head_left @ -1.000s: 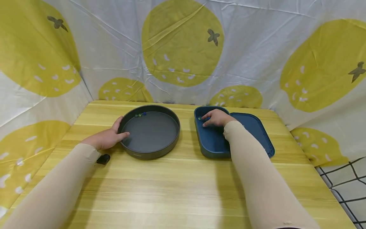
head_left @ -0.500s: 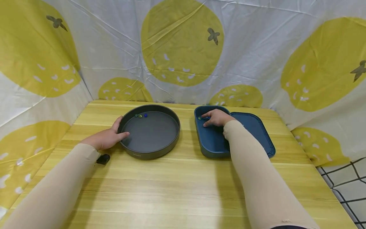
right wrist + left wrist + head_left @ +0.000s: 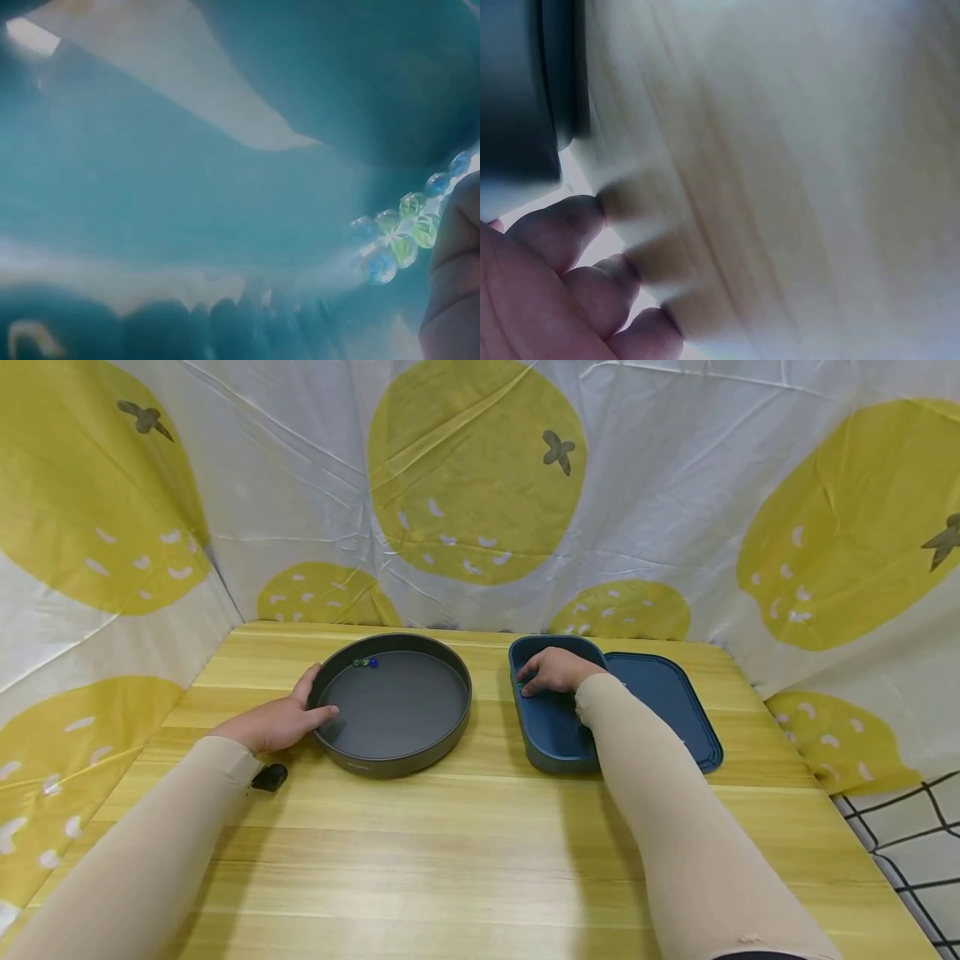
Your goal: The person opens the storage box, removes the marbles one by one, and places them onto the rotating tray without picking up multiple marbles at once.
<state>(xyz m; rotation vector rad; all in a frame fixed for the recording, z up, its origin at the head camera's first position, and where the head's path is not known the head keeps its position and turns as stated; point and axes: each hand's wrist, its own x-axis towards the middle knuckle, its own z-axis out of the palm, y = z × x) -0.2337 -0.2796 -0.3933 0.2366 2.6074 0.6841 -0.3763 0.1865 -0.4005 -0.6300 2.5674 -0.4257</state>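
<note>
My left hand (image 3: 273, 722) holds the near-left rim of a round dark grey pan (image 3: 397, 714), its thumb reaching over the edge. Beneath that hand, other fingers (image 3: 600, 296) touch the tabletop beside the pan. Inside the pan, at the back left, lie a few glass marbles (image 3: 365, 662), green and blue. My right hand (image 3: 558, 670) reaches into a dark blue rectangular box (image 3: 558, 735), fingertips bent down by its left wall. A glint of green shows at those fingertips; whether they pinch it is unclear. Several clear marbles (image 3: 397, 244) with green and blue swirls sit beside a finger.
A dark blue lid (image 3: 663, 702) lies on the wooden table (image 3: 420, 860) right of the box, partly behind the right forearm. White cloth (image 3: 480, 602) with yellow fruit print hangs behind. A black object (image 3: 270, 777) sits at the left wrist.
My right hand has shifted slightly left, toward the box's left wall, and its fingertips have drawn closer together. The blue marble in the pan rolled right, then back left. My left hand stays put.
</note>
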